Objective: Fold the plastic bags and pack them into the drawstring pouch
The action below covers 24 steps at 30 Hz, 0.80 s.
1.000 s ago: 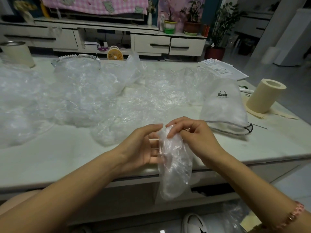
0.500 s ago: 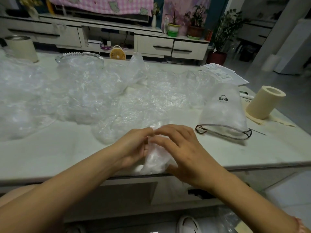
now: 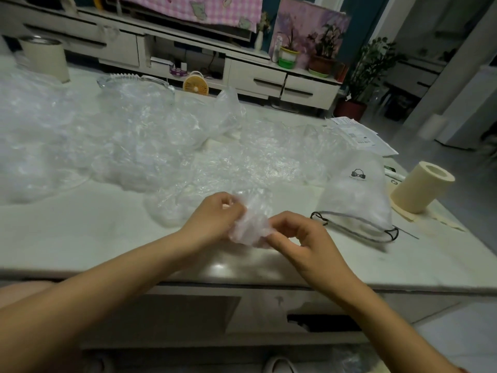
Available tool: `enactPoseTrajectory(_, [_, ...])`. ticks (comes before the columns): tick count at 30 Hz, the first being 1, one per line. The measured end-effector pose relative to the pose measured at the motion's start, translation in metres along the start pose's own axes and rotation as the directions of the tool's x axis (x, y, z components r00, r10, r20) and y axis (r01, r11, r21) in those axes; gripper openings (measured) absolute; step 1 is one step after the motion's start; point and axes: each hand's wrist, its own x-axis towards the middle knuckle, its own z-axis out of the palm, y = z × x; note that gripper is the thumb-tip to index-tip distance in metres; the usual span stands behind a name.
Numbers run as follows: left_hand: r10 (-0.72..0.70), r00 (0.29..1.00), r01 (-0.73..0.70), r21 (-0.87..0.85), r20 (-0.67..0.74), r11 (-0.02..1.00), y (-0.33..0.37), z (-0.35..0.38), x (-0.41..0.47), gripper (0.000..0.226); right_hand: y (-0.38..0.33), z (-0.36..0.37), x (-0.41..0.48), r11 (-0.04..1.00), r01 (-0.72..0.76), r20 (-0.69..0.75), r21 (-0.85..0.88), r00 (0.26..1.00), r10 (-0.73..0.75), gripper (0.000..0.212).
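My left hand (image 3: 215, 219) and right hand (image 3: 304, 238) pinch a scrunched plastic bag (image 3: 251, 227) between them, and the drawstring pouch (image 3: 355, 195) lies just to the right.

One camera on this one, worn on the head, and it looked forward and down over the tabletop (image 3: 80, 238). Close range: the left hand (image 3: 215, 219) and the right hand (image 3: 306, 238) sat just under the lens, a little below mid-frame, with both forearms reaching up from the bottom edge. The wide lens bowed the tabletop's near edge, took in the low cabinet (image 3: 255, 80) along the far wall up top, and caught a patch of floor (image 3: 457, 332) at lower right.
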Motion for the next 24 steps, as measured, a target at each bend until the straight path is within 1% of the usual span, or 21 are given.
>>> enactPoseTrajectory(1, [0.036, 0.999, -0.037, 0.034, 0.013, 0.999, 0.001, 0.001, -0.001, 0.012, 0.0, -0.002, 0.001, 0.997, -0.053, 0.013, 0.057, 0.999, 0.052, 0.01])
enactPoseTrajectory(2, [0.049, 0.998, -0.05, 0.025, 0.048, 0.998, 0.001, 0.003, -0.002, 0.011, 0.0, -0.002, 0.003, 0.99, -0.102, 0.011, 0.1, 0.995, 0.101, 0.012])
enactPoseTrajectory(4, [0.011, 0.989, 0.003, -0.096, 0.147, 0.995, 0.004, 0.005, -0.007, 0.011, 0.001, -0.002, 0.005, 0.974, -0.188, 0.0, 0.128, 0.982, 0.19, 0.014])
enactPoseTrajectory(5, [-0.005, 0.976, 0.046, -0.184, 0.217, 0.982, 0.005, 0.006, -0.01, 0.015, 0.003, -0.002, 0.007, 0.969, -0.221, -0.012, 0.112, 0.975, 0.224, 0.017])
enactPoseTrajectory(6, [-0.007, 0.96, 0.072, -0.225, 0.281, 0.972, 0.005, 0.007, -0.011, 0.027, 0.005, -0.002, 0.007, 0.967, -0.239, -0.025, 0.083, 0.97, 0.242, 0.018])
enactPoseTrajectory(7, [-0.003, 0.947, 0.066, -0.184, 0.322, 0.981, 0.005, 0.006, -0.012, 0.039, 0.006, -0.002, 0.008, 0.967, -0.248, -0.039, 0.056, 0.967, 0.25, 0.018])
enactPoseTrajectory(8, [0.003, 0.94, 0.034, -0.102, 0.341, 0.994, 0.006, 0.005, -0.014, 0.045, 0.006, -0.003, 0.009, 0.966, -0.255, -0.051, 0.038, 0.965, 0.257, 0.017])
enactPoseTrajectory(9, [0.011, 0.942, -0.002, -0.027, 0.336, 1.0, 0.006, 0.005, -0.014, 0.042, 0.005, -0.003, 0.008, 0.966, -0.258, -0.054, 0.026, 0.964, 0.259, 0.015])
enactPoseTrajectory(10, [0.029, 0.952, -0.035, 0.014, 0.303, 0.999, 0.005, 0.005, -0.014, 0.033, 0.003, -0.003, 0.007, 0.966, -0.256, -0.059, 0.019, 0.965, 0.257, 0.013])
enactPoseTrajectory(12, [0.051, 0.975, -0.051, -0.005, 0.218, 0.999, 0.005, 0.004, -0.012, 0.014, 0.001, -0.002, 0.005, 0.97, -0.243, -0.13, 0.021, 0.961, 0.244, 0.009])
enactPoseTrajectory(13, [0.038, 0.979, -0.03, -0.04, 0.199, 0.999, 0.005, 0.003, -0.012, 0.008, 0.001, -0.002, 0.004, 0.969, -0.247, -0.201, 0.008, 0.949, 0.243, 0.014])
enactPoseTrajectory(14, [0.017, 0.979, 0.004, -0.102, 0.204, 0.995, 0.006, 0.002, -0.011, 0.006, 0.002, -0.003, 0.003, 0.966, -0.257, -0.265, -0.003, 0.932, 0.247, 0.026])
enactPoseTrajectory(15, [-0.004, 0.972, 0.048, -0.181, 0.237, 0.982, 0.007, 0.0, -0.01, 0.009, 0.002, -0.004, 0.003, 0.958, -0.287, -0.288, 0.018, 0.916, 0.28, 0.04])
enactPoseTrajectory(16, [-0.013, 0.96, 0.084, -0.239, 0.281, 0.967, 0.008, -0.001, -0.011, 0.014, 0.003, -0.006, 0.003, 0.939, -0.328, -0.249, 0.103, 0.906, 0.343, 0.052])
enactPoseTrajectory(17, [-0.012, 0.948, 0.1, -0.261, 0.317, 0.96, 0.009, -0.001, -0.012, 0.017, 0.003, -0.007, 0.003, 0.896, -0.369, -0.16, 0.247, 0.897, 0.413, 0.06])
enactPoseTrajectory(18, [-0.003, 0.941, 0.096, -0.258, 0.337, 0.961, 0.01, -0.001, -0.012, 0.018, 0.005, -0.009, 0.004, 0.824, -0.395, -0.058, 0.407, 0.889, 0.455, 0.062])
enactPoseTrajectory(19, [0.004, 0.94, 0.084, -0.243, 0.342, 0.966, 0.009, 0.001, -0.012, 0.018, 0.004, -0.01, 0.004, 0.74, -0.406, 0.026, 0.537, 0.884, 0.467, 0.055])
enactPoseTrajectory(20, [0.006, 0.942, 0.075, -0.228, 0.335, 0.971, 0.009, 0.002, -0.012, 0.017, 0.004, -0.011, 0.005, 0.694, -0.401, 0.068, 0.598, 0.888, 0.455, 0.042])
enactPoseTrajectory(21, [0.005, 0.946, 0.068, -0.212, 0.325, 0.975, 0.008, 0.003, -0.012, 0.015, 0.002, -0.011, 0.006, 0.675, -0.395, 0.078, 0.623, 0.89, 0.449, 0.028])
enactPoseTrajectory(22, [0.004, 0.951, 0.061, -0.197, 0.311, 0.979, 0.008, 0.004, -0.012, 0.013, 0.002, -0.01, 0.006, 0.663, -0.393, 0.079, 0.637, 0.889, 0.451, 0.024])
enactPoseTrajectory(24, [-0.005, 0.962, 0.059, -0.19, 0.272, 0.98, 0.006, 0.006, -0.011, 0.017, 0.003, -0.011, 0.007, 0.637, -0.398, 0.078, 0.66, 0.88, 0.469, 0.041])
